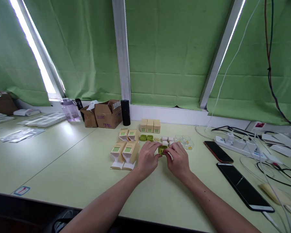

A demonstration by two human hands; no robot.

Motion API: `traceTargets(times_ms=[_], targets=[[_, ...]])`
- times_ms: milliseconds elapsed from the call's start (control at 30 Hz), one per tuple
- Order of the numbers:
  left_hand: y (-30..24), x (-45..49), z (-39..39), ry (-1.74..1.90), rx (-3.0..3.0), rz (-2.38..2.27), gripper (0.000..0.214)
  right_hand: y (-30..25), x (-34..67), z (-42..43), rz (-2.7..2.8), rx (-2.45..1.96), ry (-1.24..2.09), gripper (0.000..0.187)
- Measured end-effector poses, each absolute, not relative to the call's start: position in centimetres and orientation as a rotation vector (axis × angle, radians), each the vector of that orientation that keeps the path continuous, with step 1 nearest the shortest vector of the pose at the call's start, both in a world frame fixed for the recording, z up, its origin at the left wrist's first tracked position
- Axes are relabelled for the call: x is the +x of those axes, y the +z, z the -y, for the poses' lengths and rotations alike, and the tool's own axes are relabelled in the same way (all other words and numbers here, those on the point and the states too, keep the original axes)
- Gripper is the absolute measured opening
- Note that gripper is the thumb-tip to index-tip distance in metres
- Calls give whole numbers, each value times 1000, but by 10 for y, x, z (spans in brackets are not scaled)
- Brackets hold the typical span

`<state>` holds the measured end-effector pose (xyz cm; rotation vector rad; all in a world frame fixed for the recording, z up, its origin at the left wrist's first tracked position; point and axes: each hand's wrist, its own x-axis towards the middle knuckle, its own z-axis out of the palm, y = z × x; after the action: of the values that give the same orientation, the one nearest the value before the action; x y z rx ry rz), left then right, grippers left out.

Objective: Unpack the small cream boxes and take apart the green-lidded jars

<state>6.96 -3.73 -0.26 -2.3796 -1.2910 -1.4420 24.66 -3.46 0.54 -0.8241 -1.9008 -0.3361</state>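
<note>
My left hand (149, 158) pinches the left side of a small olive-green square case (162, 149), whose hollow inside faces me. At its right side are the closed fingers of my right hand (177, 159); whether they hold a small part inside it I cannot make out. Just behind lie two more green cases (146, 138), some tiny yellowish pieces (156, 139) and several white-pink rolls (167, 139). Right of these sits a clear plastic tray (188, 143) with small yellow bits in it. Left of my left hand stand several cream cartons (126, 152) with flaps hanging open.
Three closed cartons (150, 126) stand by the wall, near a black cylinder (125, 112) and an open cardboard box (108, 115). Two phones (243, 186), a power strip (240, 147) and loose cables fill the right side. A purple jug (70, 110) stands far left.
</note>
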Motion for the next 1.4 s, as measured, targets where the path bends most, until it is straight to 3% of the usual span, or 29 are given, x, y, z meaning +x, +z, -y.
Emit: traceTargets(times_ms=[233, 467, 767, 933, 1400], targets=[[-2, 65, 33, -1481, -2355, 1344, 47, 7, 245, 38, 1878, -805, -309, 17], [4, 65, 31, -1841, -2227, 1669, 44, 6, 245, 39, 1837, -835, -229, 14], [11, 65, 21, -2901, -1957, 1996, 45, 7, 251, 30, 1729, -903, -32, 14], [14, 64, 23, -3247, -1791, 2001, 54, 1, 253, 11, 1728, -1060, 61, 12], [16, 55, 21, -3449, -1510, 1810, 49, -6, 206, -54, 2118, -1280, -226, 18]])
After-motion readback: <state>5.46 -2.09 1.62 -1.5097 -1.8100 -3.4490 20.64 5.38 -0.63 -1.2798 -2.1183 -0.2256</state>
